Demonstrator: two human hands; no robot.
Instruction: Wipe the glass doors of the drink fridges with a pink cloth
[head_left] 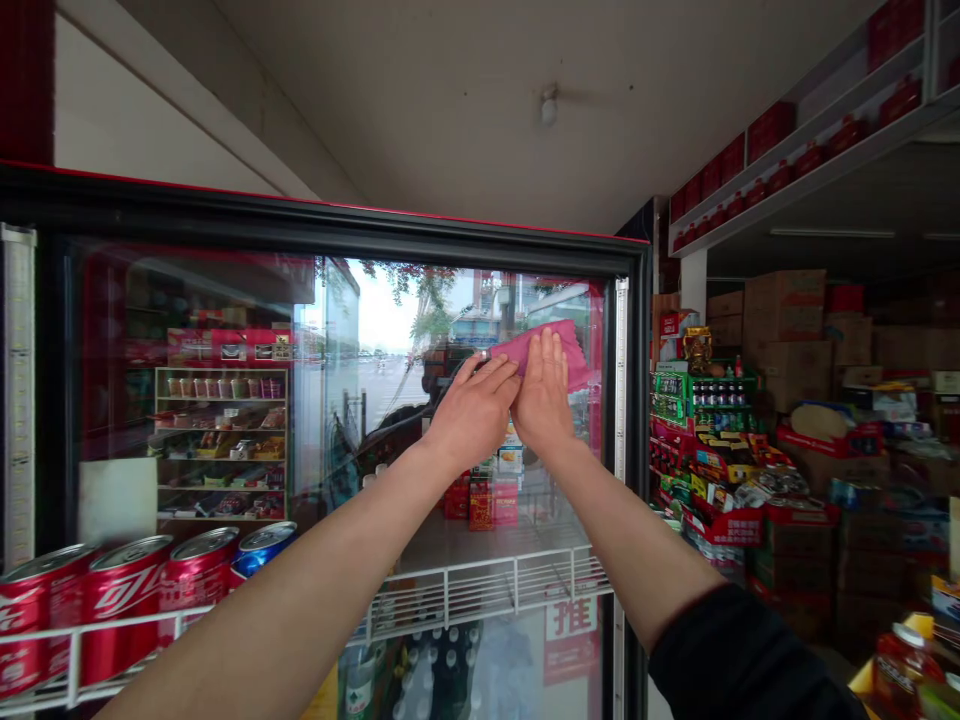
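Observation:
A pink cloth (571, 347) lies flat against the glass door (240, 440) of a drinks fridge, near its upper right corner. My right hand (544, 395) presses on the cloth with its fingers stretched flat. Beside it, my left hand (474, 408) also lies flat on the glass, its fingertips touching the cloth's left end. Both arms reach up and forward from below. The glass mirrors the street and the shop shelves.
Behind the glass, red cans (124, 600) and a blue can (262, 545) lie on a white wire shelf (480, 590). The fridge's black frame (634, 420) is at the right. Stacked goods (720, 450) and cardboard boxes (787, 320) fill the shop on the right.

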